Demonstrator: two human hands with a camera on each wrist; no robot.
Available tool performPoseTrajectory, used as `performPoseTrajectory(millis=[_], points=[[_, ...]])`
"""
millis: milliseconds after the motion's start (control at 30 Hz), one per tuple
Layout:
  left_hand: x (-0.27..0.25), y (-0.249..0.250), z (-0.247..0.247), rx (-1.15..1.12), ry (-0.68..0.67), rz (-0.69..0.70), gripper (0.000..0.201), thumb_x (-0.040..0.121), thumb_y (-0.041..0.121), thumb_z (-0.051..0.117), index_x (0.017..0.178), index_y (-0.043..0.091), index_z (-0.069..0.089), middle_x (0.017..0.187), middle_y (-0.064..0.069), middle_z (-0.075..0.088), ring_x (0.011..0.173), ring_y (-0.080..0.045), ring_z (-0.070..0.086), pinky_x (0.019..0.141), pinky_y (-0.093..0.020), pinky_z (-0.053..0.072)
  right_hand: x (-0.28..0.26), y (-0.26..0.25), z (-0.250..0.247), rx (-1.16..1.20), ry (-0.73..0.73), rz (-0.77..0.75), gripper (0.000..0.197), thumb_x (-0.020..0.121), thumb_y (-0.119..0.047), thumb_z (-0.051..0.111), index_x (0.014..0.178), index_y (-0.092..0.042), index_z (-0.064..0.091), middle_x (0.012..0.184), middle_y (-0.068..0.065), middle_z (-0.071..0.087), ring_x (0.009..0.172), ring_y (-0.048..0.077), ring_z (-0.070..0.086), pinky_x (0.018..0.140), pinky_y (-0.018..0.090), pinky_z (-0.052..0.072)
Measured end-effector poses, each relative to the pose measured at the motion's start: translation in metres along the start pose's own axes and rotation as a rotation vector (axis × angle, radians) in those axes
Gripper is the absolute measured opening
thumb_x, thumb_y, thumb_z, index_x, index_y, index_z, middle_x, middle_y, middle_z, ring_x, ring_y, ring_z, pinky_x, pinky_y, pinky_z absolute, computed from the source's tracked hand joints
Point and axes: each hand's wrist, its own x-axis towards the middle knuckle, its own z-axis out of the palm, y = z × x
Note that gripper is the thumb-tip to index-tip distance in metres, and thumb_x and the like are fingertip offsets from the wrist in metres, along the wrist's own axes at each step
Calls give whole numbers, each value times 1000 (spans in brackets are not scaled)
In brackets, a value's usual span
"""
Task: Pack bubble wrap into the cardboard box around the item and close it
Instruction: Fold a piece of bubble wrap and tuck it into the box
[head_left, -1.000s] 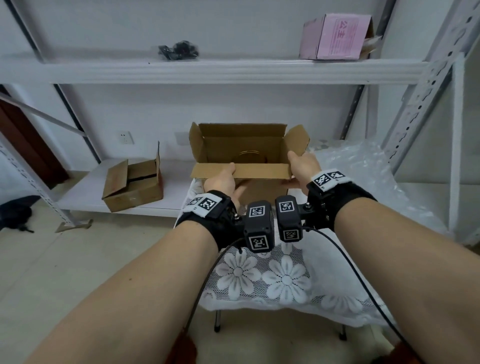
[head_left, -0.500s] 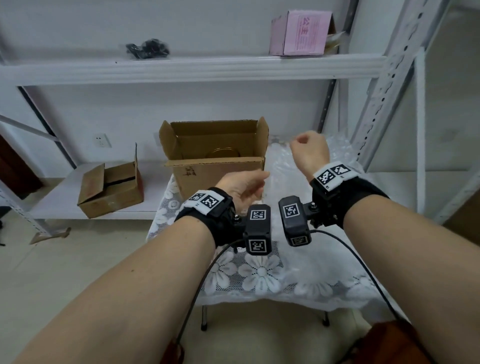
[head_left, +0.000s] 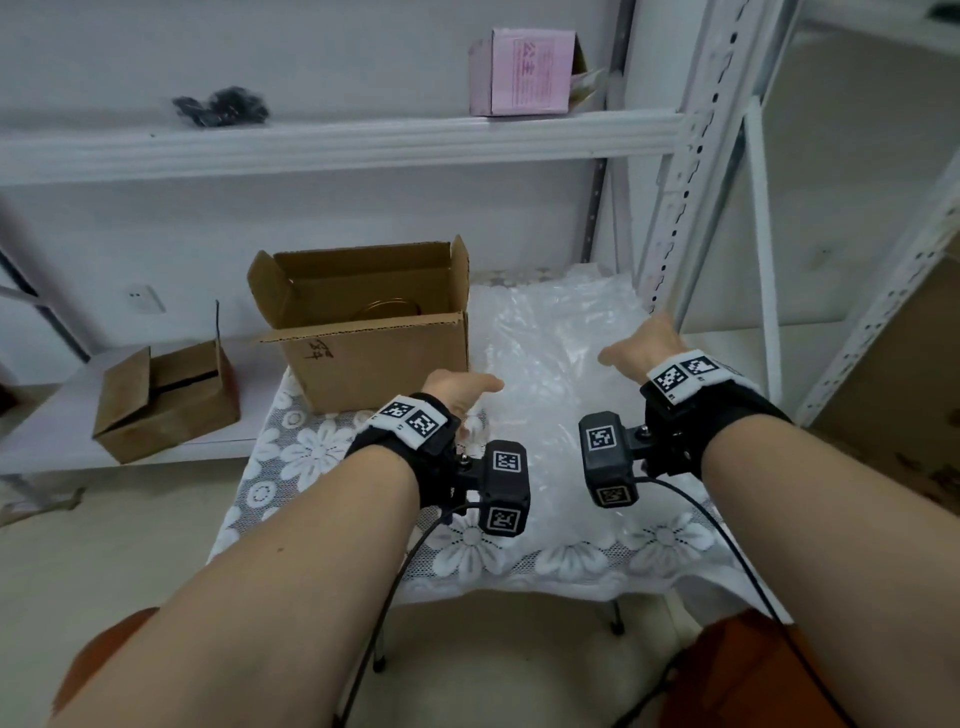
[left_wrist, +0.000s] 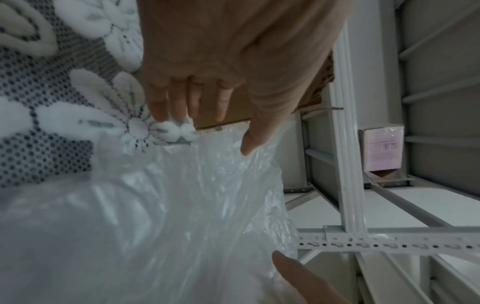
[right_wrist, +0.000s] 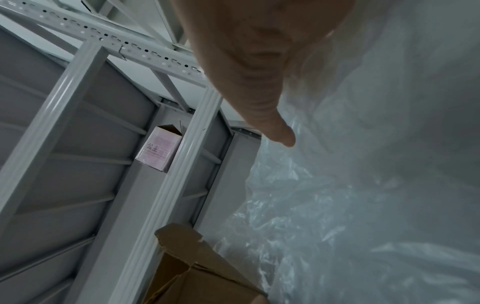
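Observation:
An open brown cardboard box (head_left: 363, 338) stands on the left of the table, flaps up, with a round item (head_left: 387, 307) partly showing inside. Crumpled clear bubble wrap (head_left: 550, 353) lies to its right. My left hand (head_left: 467, 387) is at the wrap's near left edge beside the box. In the left wrist view its fingers (left_wrist: 182, 102) point down at the cloth and its thumb touches the bubble wrap (left_wrist: 182, 205). My right hand (head_left: 634, 345) reaches over the wrap's right side with the thumb (right_wrist: 275, 127) held out. Its other fingers are hidden behind the bubble wrap (right_wrist: 363, 185).
A lace flower cloth covers the small table (head_left: 311, 457). A second, smaller cardboard box (head_left: 166, 400) sits on the low shelf at left. A pink box (head_left: 524, 70) and a black bundle (head_left: 221, 106) rest on the upper shelf. A perforated metal upright (head_left: 675, 208) stands just behind the wrap.
Both hands have let go of the box flaps and moved right and down to the bubble wrap. The near flap now stands folded down against the box front.

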Motion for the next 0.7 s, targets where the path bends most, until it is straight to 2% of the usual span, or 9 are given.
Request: performPoseTrajectory(millis=[67,133,200,267,333,400,500,600,700], points=[[-1,-6,2,-27,-43,-58,58,82,19,73,132,4,47,128,-21,50,101,-34,57,95,-51,48,-1,5,-1,-35,-78,6,55,81,-15,68,127,7,46,96,14,60,67,24,54,53,26,42],[2,-13,6,-63,-63,-81,56,82,17,73,130,4,48,122,-20,51,88,-31,57,95,-48,48,-1,9,2,-63,-114,8,39,82,-14,67,114,4,54,91,12,56,68,24,53,48,24,37],[3,-16,10,-79,-89,-68,41,83,12,72,119,3,52,107,-17,52,75,-26,54,87,-38,46,0,12,6,-72,-111,30,44,76,-21,67,113,0,54,103,13,59,87,30,57,65,30,49],[1,-17,17,-83,-190,-115,30,85,12,70,107,4,50,102,-17,49,69,-24,51,75,-38,48,4,16,9,-120,-82,52,61,66,-33,64,119,-6,53,123,18,55,107,38,54,89,43,49],[-1,-16,24,-47,-281,-144,27,84,14,71,102,3,54,107,-17,53,77,-27,56,71,-40,51,13,23,11,-148,-62,68,65,62,-38,62,121,-10,53,127,20,53,110,39,54,94,46,47],[1,-17,32,30,-306,-110,21,82,12,73,95,4,60,100,-15,59,89,-29,59,82,-44,53,14,27,9,-115,-87,93,73,64,-37,65,127,-7,47,125,20,54,106,38,56,92,44,49],[8,-13,43,104,-322,-32,48,73,2,74,118,2,57,121,-19,61,108,-37,60,93,-55,49,11,32,4,-16,-164,132,79,72,-25,74,135,6,37,122,22,57,102,35,58,84,37,50],[51,-9,58,168,-341,102,95,60,-7,61,144,27,35,137,-10,51,118,-37,53,94,-56,48,17,36,-2,62,-171,101,61,80,-12,70,130,12,43,109,22,63,83,27,55,60,28,43],[29,26,56,228,-296,333,96,71,-16,51,150,32,22,141,-9,46,123,-33,48,103,-49,44,25,27,-10,218,-63,6,43,79,-4,67,117,13,56,103,18,66,85,26,61,70,32,51]])
